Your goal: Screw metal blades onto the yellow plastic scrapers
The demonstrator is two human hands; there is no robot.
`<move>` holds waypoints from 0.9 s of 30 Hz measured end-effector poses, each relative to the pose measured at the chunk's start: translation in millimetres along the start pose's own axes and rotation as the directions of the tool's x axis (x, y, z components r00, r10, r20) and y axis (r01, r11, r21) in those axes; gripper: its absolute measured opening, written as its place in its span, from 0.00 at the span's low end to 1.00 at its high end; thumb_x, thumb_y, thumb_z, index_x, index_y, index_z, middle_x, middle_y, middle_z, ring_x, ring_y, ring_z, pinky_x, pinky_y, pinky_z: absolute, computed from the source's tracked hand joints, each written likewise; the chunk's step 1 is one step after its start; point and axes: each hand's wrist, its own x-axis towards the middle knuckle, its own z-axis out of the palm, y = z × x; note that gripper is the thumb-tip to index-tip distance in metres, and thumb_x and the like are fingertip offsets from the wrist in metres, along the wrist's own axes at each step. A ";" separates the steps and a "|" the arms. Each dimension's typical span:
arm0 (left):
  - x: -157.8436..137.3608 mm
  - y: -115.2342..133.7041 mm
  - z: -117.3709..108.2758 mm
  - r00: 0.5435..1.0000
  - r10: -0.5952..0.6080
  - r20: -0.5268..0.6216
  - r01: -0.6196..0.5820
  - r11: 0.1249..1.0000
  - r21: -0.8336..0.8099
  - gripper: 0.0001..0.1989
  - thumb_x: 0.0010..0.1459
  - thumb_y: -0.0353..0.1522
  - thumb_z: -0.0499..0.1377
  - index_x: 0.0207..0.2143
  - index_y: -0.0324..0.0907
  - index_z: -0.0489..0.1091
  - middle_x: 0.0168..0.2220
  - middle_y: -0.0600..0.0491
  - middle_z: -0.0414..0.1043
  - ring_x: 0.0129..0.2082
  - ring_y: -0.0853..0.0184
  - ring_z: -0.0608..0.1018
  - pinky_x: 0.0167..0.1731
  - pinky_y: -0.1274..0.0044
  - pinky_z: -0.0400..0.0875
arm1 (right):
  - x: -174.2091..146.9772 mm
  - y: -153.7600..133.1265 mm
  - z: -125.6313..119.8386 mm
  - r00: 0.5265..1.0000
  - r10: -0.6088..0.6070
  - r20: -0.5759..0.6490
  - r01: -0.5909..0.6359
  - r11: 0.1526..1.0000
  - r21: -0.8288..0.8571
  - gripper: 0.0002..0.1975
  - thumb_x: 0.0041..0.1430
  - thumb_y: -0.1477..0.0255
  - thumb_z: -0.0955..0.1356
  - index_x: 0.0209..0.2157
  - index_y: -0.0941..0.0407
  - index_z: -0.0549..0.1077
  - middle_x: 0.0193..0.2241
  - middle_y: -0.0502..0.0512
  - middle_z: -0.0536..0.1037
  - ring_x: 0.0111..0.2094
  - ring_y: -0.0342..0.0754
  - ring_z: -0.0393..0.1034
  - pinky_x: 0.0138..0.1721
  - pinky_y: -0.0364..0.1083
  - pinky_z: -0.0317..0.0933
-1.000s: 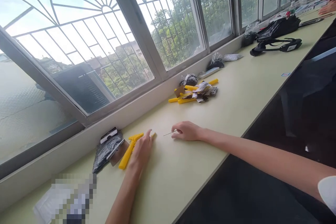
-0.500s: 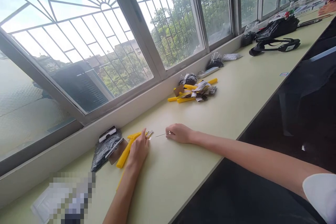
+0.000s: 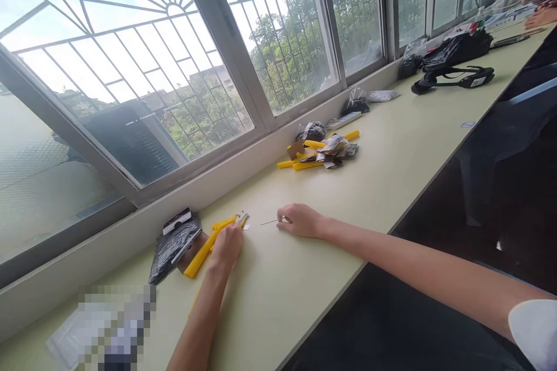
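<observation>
My left hand (image 3: pixel 228 243) is closed around a yellow-handled tool (image 3: pixel 201 256) whose exact kind I cannot make out. The small metal tip (image 3: pixel 242 218) of that tool pokes out past my fingers. A tiny white piece (image 3: pixel 246 227) lies beside the tip. To the right, my right hand (image 3: pixel 300 220) pinches a thin metal rod (image 3: pixel 268 222), which points left toward the tool with a gap between them. Left of the yellow tool are a brown card (image 3: pixel 190 256) and a black plastic-wrapped packet (image 3: pixel 174 243).
A pile of yellow-handled tools (image 3: pixel 307 165) with cards lies farther back on the pale tabletop (image 3: pixel 387 168). Black headgear (image 3: pixel 452 78) and black bags (image 3: pixel 459 49) sit beyond. Another person's hands (image 3: pixel 539 16) show at the far right. Windows line the left side.
My left hand has drawn slightly left and down with the yellow-handled tool, its index finger lowered. My right hand stays nearly in place, still pinching the rod.
</observation>
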 end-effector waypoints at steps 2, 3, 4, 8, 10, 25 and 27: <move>0.9 0.5 1.5 1.000 -0.003 0.008 0.003 0.999 0.035 0.13 0.67 0.27 0.49 0.39 0.37 0.75 0.40 0.38 0.79 0.40 0.55 0.82 0.42 0.70 0.72 | 0.0 -0.2 -0.1 1.000 0.001 0.005 -0.001 1.000 -0.004 0.06 0.64 0.68 0.69 0.38 0.55 0.78 0.32 0.53 0.78 0.33 0.46 0.71 0.33 0.42 0.55; 1.2 -0.1 2.6 1.000 -0.002 0.000 0.002 0.999 0.054 0.13 0.67 0.27 0.49 0.39 0.37 0.74 0.40 0.38 0.79 0.40 0.55 0.82 0.42 0.71 0.72 | 0.2 -0.4 -0.1 1.000 0.001 0.007 -0.001 1.000 -0.006 0.06 0.64 0.68 0.69 0.38 0.55 0.78 0.32 0.53 0.78 0.33 0.46 0.71 0.33 0.42 0.55; 1.3 -1.5 3.7 1.000 0.003 -0.015 -0.002 0.997 0.074 0.14 0.68 0.27 0.49 0.39 0.37 0.74 0.41 0.38 0.78 0.41 0.55 0.81 0.42 0.71 0.72 | 0.4 -0.7 -0.1 1.000 0.001 0.010 -0.001 1.000 -0.006 0.06 0.64 0.68 0.69 0.38 0.55 0.78 0.33 0.53 0.79 0.33 0.46 0.71 0.33 0.42 0.55; -1.8 -12.0 7.3 0.989 0.049 -0.139 -0.030 0.990 0.140 0.17 0.70 0.28 0.46 0.39 0.36 0.74 0.41 0.39 0.77 0.43 0.55 0.80 0.42 0.71 0.72 | 0.4 -0.1 -0.2 1.000 0.002 0.003 -0.002 1.000 0.010 0.06 0.64 0.69 0.69 0.38 0.55 0.78 0.33 0.54 0.79 0.34 0.46 0.71 0.34 0.42 0.56; -5.1 -15.9 8.1 0.982 0.043 -0.183 -0.019 0.991 0.135 0.18 0.70 0.29 0.45 0.38 0.37 0.73 0.40 0.40 0.76 0.42 0.56 0.80 0.41 0.71 0.71 | -0.2 1.4 -0.5 1.000 0.005 -0.006 -0.005 1.000 0.028 0.06 0.64 0.70 0.69 0.36 0.56 0.78 0.33 0.54 0.79 0.33 0.46 0.71 0.34 0.42 0.56; -97.2 4.6 -39.3 0.965 -0.191 -0.181 0.155 0.968 -0.195 0.22 0.66 0.47 0.52 0.53 0.44 0.70 0.53 0.43 0.74 0.49 0.53 0.78 0.44 0.68 0.72 | 83.9 -50.3 77.4 0.996 0.092 0.019 -0.091 0.995 -0.032 0.09 0.61 0.81 0.64 0.42 0.58 0.71 0.38 0.61 0.80 0.39 0.53 0.75 0.46 0.49 0.56; -125.3 4.2 -29.3 0.970 -0.196 -0.146 0.170 0.970 -0.174 0.28 0.65 0.49 0.51 0.59 0.44 0.66 0.57 0.41 0.71 0.56 0.51 0.74 0.53 0.63 0.69 | 104.0 -64.0 94.3 0.992 0.128 0.000 -0.128 0.991 0.025 0.12 0.57 0.84 0.65 0.41 0.58 0.71 0.40 0.62 0.80 0.42 0.54 0.74 0.47 0.50 0.56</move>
